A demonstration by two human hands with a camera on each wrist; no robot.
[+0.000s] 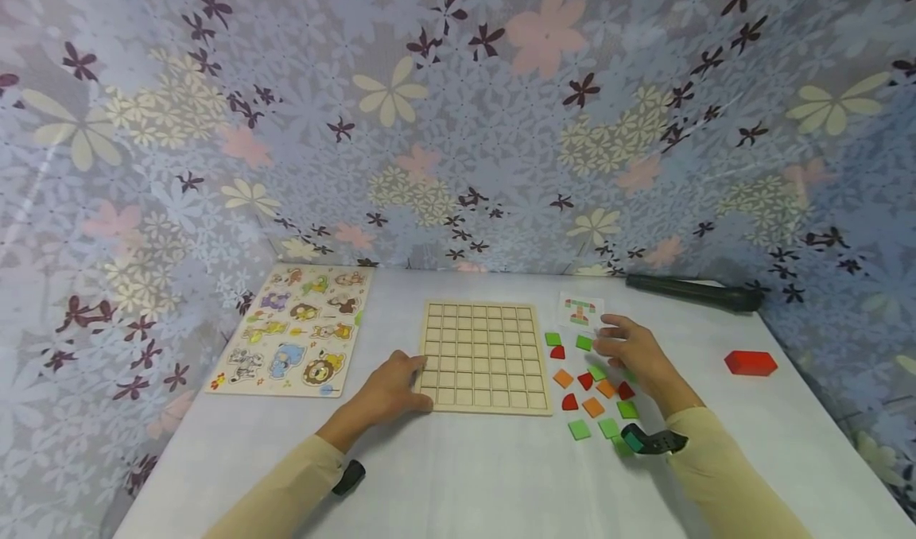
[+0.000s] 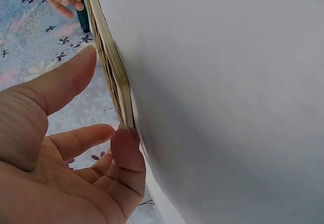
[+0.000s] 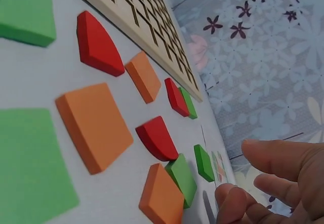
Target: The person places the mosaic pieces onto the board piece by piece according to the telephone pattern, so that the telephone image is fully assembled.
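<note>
A wooden board with a square grid [image 1: 483,357] lies flat on the table, its cells bare. My left hand [image 1: 392,388] touches the board's near left corner, thumb and fingers spread along its edge; in the left wrist view a fingertip rests right at the corner of the board [image 2: 121,97]. To the right of the board are scattered flat pieces: green squares [image 1: 579,429], orange squares [image 3: 93,125] and red quarter rounds [image 3: 157,139]. My right hand [image 1: 633,356] hovers over the far right pieces, fingers loosely bent with nothing between them, beside a small pattern card [image 1: 581,312].
An animal puzzle board [image 1: 292,332] lies at the left of the table. On the right are a red block [image 1: 750,362] and, along the back edge, a long dark handle-like object [image 1: 694,292]. Flower-patterned cloth [image 1: 458,126] rises behind the white table.
</note>
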